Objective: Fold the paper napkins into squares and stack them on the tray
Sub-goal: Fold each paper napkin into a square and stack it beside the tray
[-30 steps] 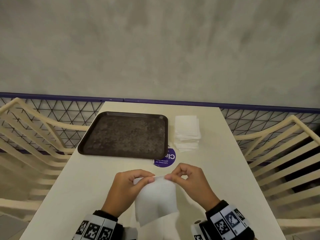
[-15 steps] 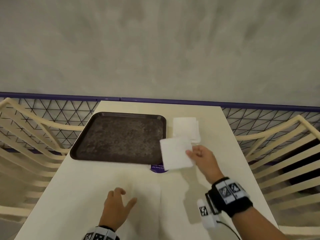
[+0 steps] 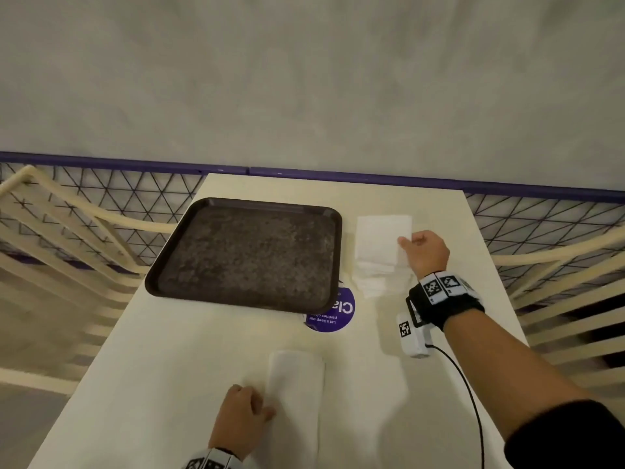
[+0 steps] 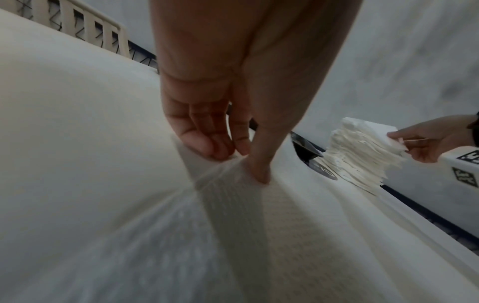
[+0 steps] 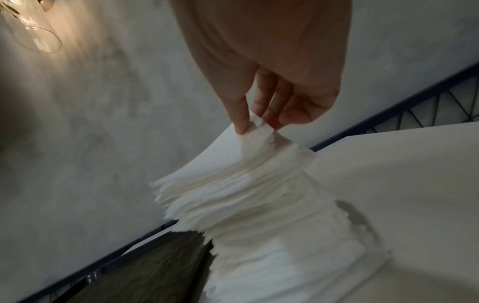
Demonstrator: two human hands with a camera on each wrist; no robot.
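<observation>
A dark brown tray (image 3: 243,252) lies on the cream table (image 3: 189,350) with nothing on it. Just right of it stands a tall stack of white napkins (image 3: 375,262), leaning a little (image 5: 259,205). My right hand (image 3: 406,240) reaches over the stack and pinches a corner of the top napkin (image 5: 228,155) between thumb and fingers (image 5: 239,121). Near the front edge lies a single napkin (image 3: 294,401), loosely folded over. My left hand (image 3: 267,412) is at its left side, and the thumb (image 4: 259,172) and bent fingers (image 4: 204,147) pinch its raised edge (image 4: 228,194).
A round purple sticker (image 3: 329,309) peeks out from under the tray's near right corner. Cream slatted chairs (image 3: 67,231) flank the table on both sides. A black mesh fence with a purple rail (image 3: 101,160) and a grey wall close off the far end.
Both hands held one napkin up a second ago. My right hand then carried a white square away, past the tray's corner, to the stack. My left hand stayed low by the napkin on the table.
</observation>
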